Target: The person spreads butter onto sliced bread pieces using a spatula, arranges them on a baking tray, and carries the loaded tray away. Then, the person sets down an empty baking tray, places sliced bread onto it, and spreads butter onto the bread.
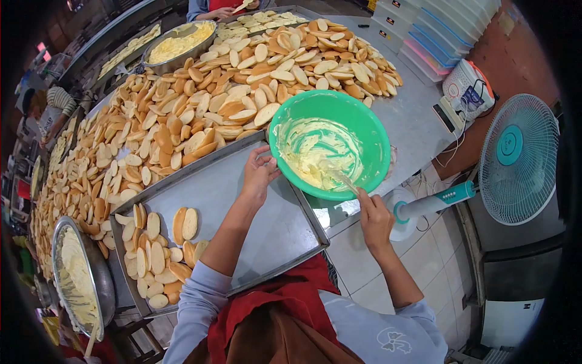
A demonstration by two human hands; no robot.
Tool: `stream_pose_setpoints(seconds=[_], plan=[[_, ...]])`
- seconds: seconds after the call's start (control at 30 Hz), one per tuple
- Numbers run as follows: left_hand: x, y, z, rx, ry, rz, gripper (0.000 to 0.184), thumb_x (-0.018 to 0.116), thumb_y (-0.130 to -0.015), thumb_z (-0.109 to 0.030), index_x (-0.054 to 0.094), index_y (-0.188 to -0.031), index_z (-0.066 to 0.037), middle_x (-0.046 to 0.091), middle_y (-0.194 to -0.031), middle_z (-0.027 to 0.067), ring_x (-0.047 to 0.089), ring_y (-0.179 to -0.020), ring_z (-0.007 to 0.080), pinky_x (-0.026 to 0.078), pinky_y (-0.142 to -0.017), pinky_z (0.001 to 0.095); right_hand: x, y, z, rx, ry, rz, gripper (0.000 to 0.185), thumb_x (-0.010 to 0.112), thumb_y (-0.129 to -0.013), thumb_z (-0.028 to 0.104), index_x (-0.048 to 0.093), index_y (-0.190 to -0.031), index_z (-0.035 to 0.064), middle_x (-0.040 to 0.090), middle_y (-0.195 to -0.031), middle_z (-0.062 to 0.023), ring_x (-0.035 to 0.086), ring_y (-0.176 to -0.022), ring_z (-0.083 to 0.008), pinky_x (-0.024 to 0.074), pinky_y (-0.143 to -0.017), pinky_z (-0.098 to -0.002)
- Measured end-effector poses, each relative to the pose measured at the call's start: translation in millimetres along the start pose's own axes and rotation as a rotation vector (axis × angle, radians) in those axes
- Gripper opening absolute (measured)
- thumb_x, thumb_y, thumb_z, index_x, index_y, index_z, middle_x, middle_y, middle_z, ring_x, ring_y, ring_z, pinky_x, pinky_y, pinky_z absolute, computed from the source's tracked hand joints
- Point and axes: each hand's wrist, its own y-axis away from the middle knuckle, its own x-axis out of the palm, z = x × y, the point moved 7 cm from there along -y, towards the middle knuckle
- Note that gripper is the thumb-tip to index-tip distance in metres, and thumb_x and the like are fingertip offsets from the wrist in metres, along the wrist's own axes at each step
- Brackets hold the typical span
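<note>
A green plastic basin (377,145) is tilted toward me over the corner of a metal tray (267,224). Pale yellow cream (318,145) is smeared over its inside, thickest near the bottom. My left hand (259,175) grips the left side of the basin, its fingers partly hidden behind the wall. In my right hand (374,219), closed at the near right rim, is the handle of a spatula (343,178), whose cream-coated end rests in the cream. Halved oval bread rolls (157,258) lie in the tray's left part.
A large heap of split rolls (224,91) covers the table behind. Metal bowls of cream stand at the back (182,45) and left (79,279). A fan (515,158) and stacked plastic boxes (430,36) are at right. Other people work at the far side and left.
</note>
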Motion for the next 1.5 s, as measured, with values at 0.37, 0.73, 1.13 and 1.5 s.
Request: stream_pose_setpoints(seconds=[0.37,0.73,1.13,1.5], plan=[[17.4,87.9,15.0,-0.049,0.023,0.063,0.028,0.054,-0.092,-0.017,0.042,-0.113,-0.002,0.055,-0.099,0.009,0.058,-0.088,0.0173,0.052,-0.079,0.034,13.1,13.3,0.9,0.044,0.011,-0.004,0.03,0.063,-0.081,0.002,0.064,-0.11,0.0088,0.055,-0.068,-0.0082,0.058,-0.057,-0.0228,0.0448,-0.051,-0.0355],[-163.3,198.9,-23.6,0.185,-0.181,-0.43,0.02,0.054,-0.092,-0.02,0.054,-0.105,-0.005,0.058,-0.085,0.0018,0.052,-0.073,0.008,0.044,-0.065,0.0213,-9.4,-36.3,25.3,0.158,-0.082,0.132,0.022,0.056,-0.086,0.007,0.064,-0.106,0.0083,0.064,-0.073,-0.0176,0.062,-0.065,-0.0349,0.0468,-0.056,-0.041],[-237.1,254.2,-35.8,0.351,-0.046,-0.684,0.028,0.054,-0.09,-0.011,0.049,-0.118,-0.008,0.057,-0.099,0.0005,0.054,-0.085,0.0071,0.047,-0.073,0.0211,65.8,-94.5,61.9,-0.002,-0.088,0.294,0.017,0.057,-0.076,0.003,0.069,-0.086,0.0085,0.065,-0.073,-0.014,0.061,-0.064,-0.0349,0.0479,-0.058,-0.0426],[-257.7,273.6,-59.7,0.458,-0.038,-0.781,0.025,0.052,-0.093,-0.017,0.051,-0.117,-0.009,0.055,-0.098,0.0011,0.052,-0.086,0.0059,0.047,-0.069,0.0199,42.0,-91.4,61.9,0.021,-0.126,0.365,0.008,0.06,-0.075,0.009,0.065,-0.07,0.0048,0.06,-0.067,-0.0196,0.06,-0.065,-0.0381,0.0461,-0.058,-0.0465]])
